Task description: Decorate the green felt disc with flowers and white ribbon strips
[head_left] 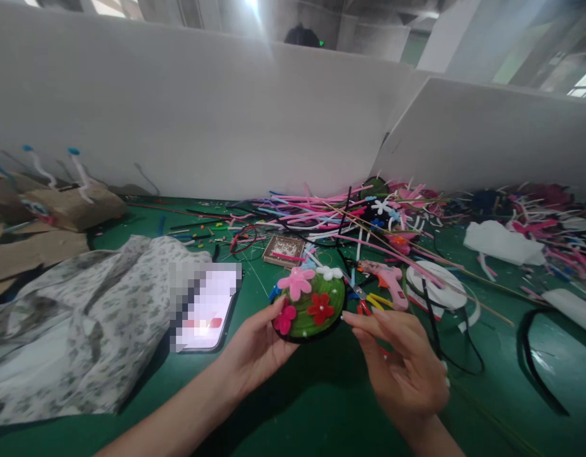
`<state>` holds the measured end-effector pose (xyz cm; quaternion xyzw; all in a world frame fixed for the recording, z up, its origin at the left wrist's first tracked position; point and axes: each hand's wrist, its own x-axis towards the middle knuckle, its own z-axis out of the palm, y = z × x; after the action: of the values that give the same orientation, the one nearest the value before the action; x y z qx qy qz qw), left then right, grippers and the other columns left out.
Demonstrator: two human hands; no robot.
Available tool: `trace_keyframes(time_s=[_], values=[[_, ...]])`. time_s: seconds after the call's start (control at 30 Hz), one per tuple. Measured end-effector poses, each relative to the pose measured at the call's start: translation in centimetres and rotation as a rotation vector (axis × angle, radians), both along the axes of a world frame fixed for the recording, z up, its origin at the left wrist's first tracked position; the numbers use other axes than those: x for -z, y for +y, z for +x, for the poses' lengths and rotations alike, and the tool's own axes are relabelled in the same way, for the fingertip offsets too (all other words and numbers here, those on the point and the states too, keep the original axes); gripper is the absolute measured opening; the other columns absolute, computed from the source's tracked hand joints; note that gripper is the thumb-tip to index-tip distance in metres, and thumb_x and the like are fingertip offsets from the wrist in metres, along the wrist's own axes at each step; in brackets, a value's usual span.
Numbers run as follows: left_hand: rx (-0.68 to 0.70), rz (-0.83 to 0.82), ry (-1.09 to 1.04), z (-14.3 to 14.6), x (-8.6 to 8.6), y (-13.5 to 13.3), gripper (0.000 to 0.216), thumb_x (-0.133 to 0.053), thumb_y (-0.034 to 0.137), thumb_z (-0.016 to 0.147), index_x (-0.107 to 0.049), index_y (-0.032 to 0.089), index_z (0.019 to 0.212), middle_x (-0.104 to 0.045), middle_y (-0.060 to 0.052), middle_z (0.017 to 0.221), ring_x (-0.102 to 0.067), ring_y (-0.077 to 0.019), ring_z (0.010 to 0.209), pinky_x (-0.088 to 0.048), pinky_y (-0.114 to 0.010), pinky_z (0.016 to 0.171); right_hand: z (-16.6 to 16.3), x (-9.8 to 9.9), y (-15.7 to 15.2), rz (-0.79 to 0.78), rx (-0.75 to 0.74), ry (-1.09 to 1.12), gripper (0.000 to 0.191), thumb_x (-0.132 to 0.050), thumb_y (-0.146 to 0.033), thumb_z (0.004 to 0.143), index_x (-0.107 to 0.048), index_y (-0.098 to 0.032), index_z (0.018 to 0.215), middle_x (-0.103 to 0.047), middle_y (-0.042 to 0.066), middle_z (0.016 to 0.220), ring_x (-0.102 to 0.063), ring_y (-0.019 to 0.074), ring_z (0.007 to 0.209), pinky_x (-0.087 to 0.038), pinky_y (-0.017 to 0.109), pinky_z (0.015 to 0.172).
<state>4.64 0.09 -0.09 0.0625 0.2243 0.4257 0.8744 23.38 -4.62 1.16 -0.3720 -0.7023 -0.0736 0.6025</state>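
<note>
In my left hand (257, 349) is a green dome (299, 320) coiled from fuzzy pipe cleaner, with a black rim. My thumb presses its left edge, and the other fingers go beneath it. Pink, red and white pipe-cleaner flowers sit on the dome, and a blue one shows at its left side. The red flower (320, 308) has a small white bead at its centre. Just right of the dome's rim, my right hand (404, 362) is closed in a pinch. A tiny white bead (343, 316) shows at its fingertips.
Behind the dome lie pliers (376, 298), a pink glue gun (385, 279) and a small box of beads (284, 249). Loose pipe cleaners (302, 212) pile up along the white partition (178, 114). A phone (209, 311) and patterned cloth (93, 317) are on the left.
</note>
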Motion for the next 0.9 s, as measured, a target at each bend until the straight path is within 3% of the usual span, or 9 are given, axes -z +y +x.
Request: trace_keyframes(time_s=[0.4,0.57,0.73,0.9], values=[[-0.037,-0.048,0.062,-0.1,0.0,-0.1,0.013,-0.053,0.013,0.088,-0.065,0.010,0.093,-0.074,-0.008,0.079,-0.072,-0.0176,0.078,-0.059,-0.025,0.073,0.4,0.4,0.0,-0.008,0.018,0.037,0.062,-0.063,0.011,0.068,-0.057,-0.020,0.121,-0.074,0.003,0.091,-0.065,0.0190,0.083,-0.055,0.035,0.066],[-0.070,-0.073,0.054,0.0,-0.2,0.0,0.012,-0.054,0.011,0.087,-0.064,0.010,0.093,-0.074,-0.009,0.085,-0.072,-0.0174,0.077,-0.059,-0.026,0.073,0.3,0.9,0.0,-0.001,0.022,-0.046,0.061,-0.065,0.009,0.068,-0.056,-0.019,0.122,-0.075,0.003,0.091,-0.066,0.0187,0.082,-0.056,0.035,0.068],[-0.086,-0.099,0.070,0.3,-0.7,-0.1,0.014,-0.050,0.010,0.088,-0.064,0.010,0.091,-0.074,-0.011,0.088,-0.072,-0.0190,0.079,-0.059,-0.027,0.073,0.2,1.8,-0.4,0.001,0.073,0.058,0.061,-0.065,0.010,0.067,-0.057,-0.020,0.120,-0.074,0.004,0.092,-0.067,0.0197,0.082,-0.056,0.036,0.067],[-0.104,-0.117,0.069,0.4,-0.9,0.1,0.018,-0.047,0.009,0.089,-0.065,0.009,0.089,-0.075,-0.011,0.087,-0.072,-0.0182,0.076,-0.060,-0.027,0.072,0.0,1.5,-0.4,-0.004,0.022,0.014,0.059,-0.065,0.010,0.067,-0.058,-0.019,0.118,-0.075,0.004,0.090,-0.067,0.0187,0.079,-0.056,0.035,0.066]])
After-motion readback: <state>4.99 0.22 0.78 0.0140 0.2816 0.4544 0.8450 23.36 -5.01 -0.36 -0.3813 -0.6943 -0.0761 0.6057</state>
